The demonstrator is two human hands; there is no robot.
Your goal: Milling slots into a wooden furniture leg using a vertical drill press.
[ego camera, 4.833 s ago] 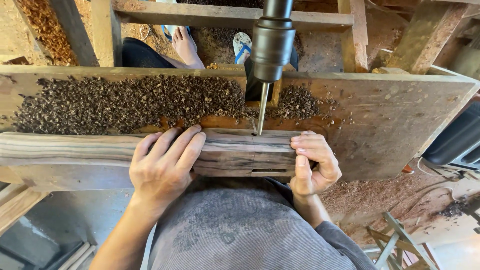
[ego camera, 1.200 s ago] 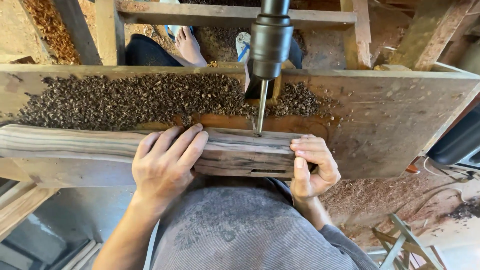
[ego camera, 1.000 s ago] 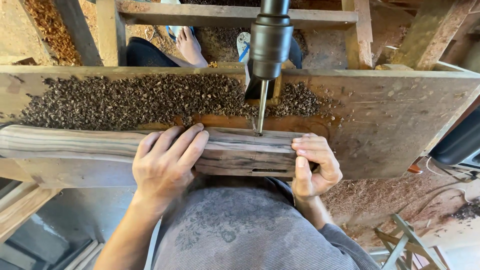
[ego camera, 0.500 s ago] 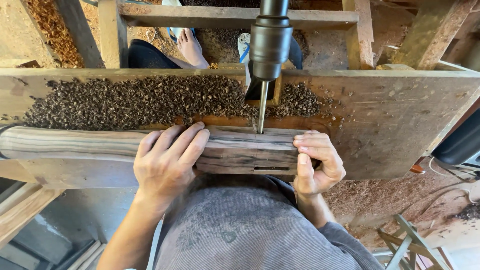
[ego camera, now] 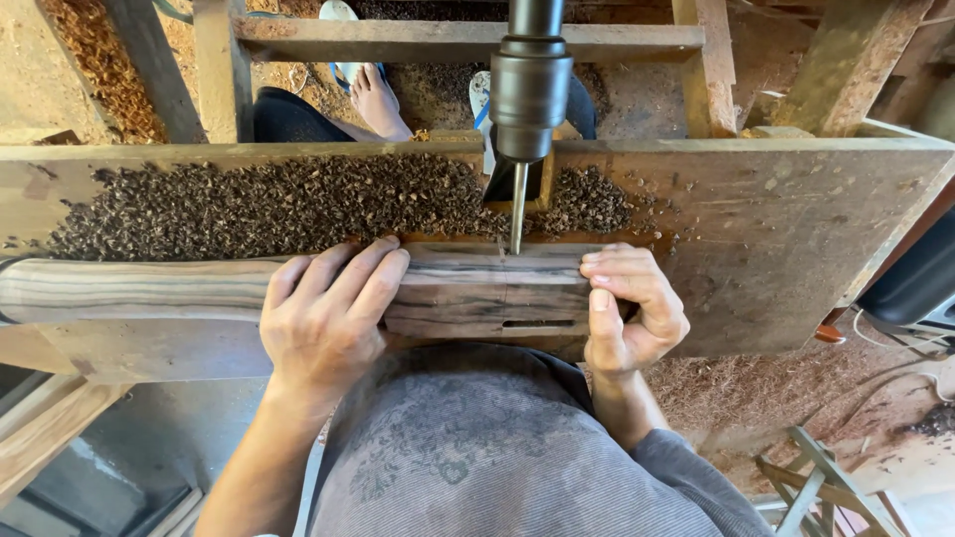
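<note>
A long striped wooden piece [ego camera: 149, 288] lies across the worktable [ego camera: 776, 229], rounded at its left part and squared at its right end. My left hand [ego camera: 323, 318] presses flat on top of it near the middle. My right hand [ego camera: 627, 313] wraps around its right end. A dark drill chuck [ego camera: 529, 89] hangs over the piece, and its thin bit [ego camera: 516, 214] points down to the far edge between my hands. A narrow slot [ego camera: 537, 323] shows on the near face of the piece.
A thick band of dark wood chips [ego camera: 269, 204] covers the table behind the piece. Beyond the table, another person's bare foot [ego camera: 378, 99] rests by a wooden frame [ego camera: 448, 40]. Sawdust covers the floor at right, near a small wooden stand [ego camera: 826, 477].
The wooden piece has slid a little to the right under the bit, and both hands have moved with it. The drill stays in the same place.
</note>
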